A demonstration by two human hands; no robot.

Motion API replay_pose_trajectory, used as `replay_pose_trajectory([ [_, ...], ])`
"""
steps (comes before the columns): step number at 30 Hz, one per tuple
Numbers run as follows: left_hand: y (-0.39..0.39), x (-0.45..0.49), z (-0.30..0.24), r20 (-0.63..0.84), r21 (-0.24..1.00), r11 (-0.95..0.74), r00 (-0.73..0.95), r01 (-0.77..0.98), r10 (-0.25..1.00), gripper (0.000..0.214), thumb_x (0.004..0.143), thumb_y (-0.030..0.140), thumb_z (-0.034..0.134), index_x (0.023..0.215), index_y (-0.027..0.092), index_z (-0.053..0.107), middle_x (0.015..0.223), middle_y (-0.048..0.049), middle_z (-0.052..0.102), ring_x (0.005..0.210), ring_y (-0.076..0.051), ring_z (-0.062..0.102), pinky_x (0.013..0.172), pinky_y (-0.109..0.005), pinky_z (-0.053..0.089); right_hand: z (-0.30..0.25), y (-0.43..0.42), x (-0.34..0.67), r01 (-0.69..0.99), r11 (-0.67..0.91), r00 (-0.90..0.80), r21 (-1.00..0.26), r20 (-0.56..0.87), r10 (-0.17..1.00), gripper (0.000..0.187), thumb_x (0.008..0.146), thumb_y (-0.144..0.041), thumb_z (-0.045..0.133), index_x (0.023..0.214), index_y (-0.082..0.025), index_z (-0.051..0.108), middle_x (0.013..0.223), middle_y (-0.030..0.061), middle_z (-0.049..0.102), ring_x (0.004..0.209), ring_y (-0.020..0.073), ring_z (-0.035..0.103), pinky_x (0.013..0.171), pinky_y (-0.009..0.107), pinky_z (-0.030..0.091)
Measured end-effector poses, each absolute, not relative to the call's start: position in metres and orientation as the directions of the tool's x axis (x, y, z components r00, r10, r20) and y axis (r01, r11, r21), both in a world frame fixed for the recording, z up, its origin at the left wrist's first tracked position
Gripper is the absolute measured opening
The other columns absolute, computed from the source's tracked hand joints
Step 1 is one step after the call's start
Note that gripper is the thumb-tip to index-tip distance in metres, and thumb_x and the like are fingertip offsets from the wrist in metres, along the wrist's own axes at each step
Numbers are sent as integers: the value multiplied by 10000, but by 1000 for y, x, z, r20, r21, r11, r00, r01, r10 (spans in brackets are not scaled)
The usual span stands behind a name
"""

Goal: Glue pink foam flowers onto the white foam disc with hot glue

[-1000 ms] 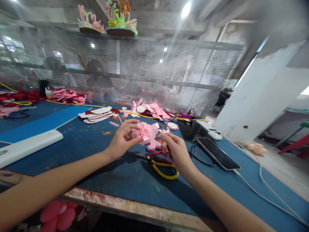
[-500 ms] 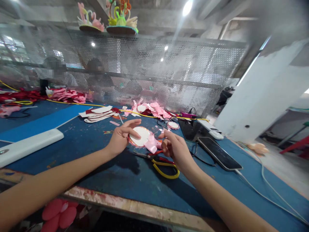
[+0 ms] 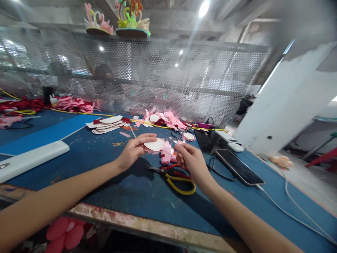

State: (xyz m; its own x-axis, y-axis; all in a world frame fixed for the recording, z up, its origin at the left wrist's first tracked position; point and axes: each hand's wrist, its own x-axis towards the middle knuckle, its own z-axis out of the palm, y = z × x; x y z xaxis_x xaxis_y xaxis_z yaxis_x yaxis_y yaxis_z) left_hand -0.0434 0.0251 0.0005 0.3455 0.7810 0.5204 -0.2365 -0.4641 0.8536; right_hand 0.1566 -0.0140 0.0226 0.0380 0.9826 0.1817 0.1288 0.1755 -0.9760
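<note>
A white round disc (image 3: 154, 144) with a pink and red fringed edge is held by its left rim in my left hand (image 3: 133, 151), thumb below and fingers on top. A shiny pink strip (image 3: 167, 147) joins the disc's right side. My right hand (image 3: 191, 160) is closed, with thumb and forefinger pinched at the strip's right end; the exact grip is partly hidden. Just below the strip shows a pink object (image 3: 165, 160), partly covered, its kind unclear. Scissors (image 3: 180, 181) with yellow and red handles lie on the table under my right hand, blades pointing left.
Stacked white pieces (image 3: 109, 123) lie behind my left hand. Pink cut pieces (image 3: 171, 120) are heaped at the back, beside another white disc (image 3: 189, 136). A phone (image 3: 238, 167) with a cable lies right; a long white case (image 3: 34, 160) lies left. A perforated metal screen (image 3: 163, 77) stands behind.
The disc has tilted flatter and moved slightly up in my left hand, whose thumb has moved from its face to below. More of the pink object beneath shows. My right hand has shifted slightly.
</note>
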Motion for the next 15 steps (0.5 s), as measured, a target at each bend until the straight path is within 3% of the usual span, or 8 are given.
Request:
replay_pose_trajectory([
  [2,23,-43,1,499,862,-406,361,-304,788,306,769,256,489,991,192,689,1299,-88,479,1128,-254,501,836,-335,491,22,-11,160,153,257,76,-954,271,960,327,706,-477,618,657,-163,539,396,-67,434,344,54,343,346,177,233],
  [4,21,-42,3,482,874,-420,321,-246,815,281,794,311,512,967,183,693,1303,-95,469,1125,-252,503,839,-329,490,22,-8,162,179,297,80,-938,315,946,319,710,-473,614,655,-170,531,408,-67,433,358,61,356,355,184,238],
  [6,20,-39,4,482,876,-456,270,-156,833,242,731,289,627,937,177,686,1278,-95,489,1118,-248,507,850,-326,487,22,-7,162,199,303,51,-932,319,947,324,707,-485,613,664,-173,535,424,-65,434,367,67,364,362,190,250],
  [8,21,-37,4,476,879,-452,250,-151,843,333,657,239,703,978,169,648,1230,-100,527,1067,-236,539,836,-332,496,22,-8,162,224,311,6,-924,320,947,332,710,-499,603,691,-172,554,440,-61,432,376,73,367,370,197,264],
  [12,24,-35,1,452,884,-406,205,-233,868,525,620,192,727,1109,163,540,1155,-103,568,993,-200,571,789,-291,508,22,-11,162,375,390,-59,-841,399,915,312,738,-479,582,733,-168,598,449,-45,451,401,86,375,397,211,284],
  [15,25,-35,0,437,891,-391,206,-230,875,540,621,181,726,1122,158,526,1126,-99,578,975,-188,573,784,-274,503,19,-11,164,514,460,-112,-724,475,873,262,742,-425,593,746,-165,625,453,-37,466,433,93,385,432,219,300],
])
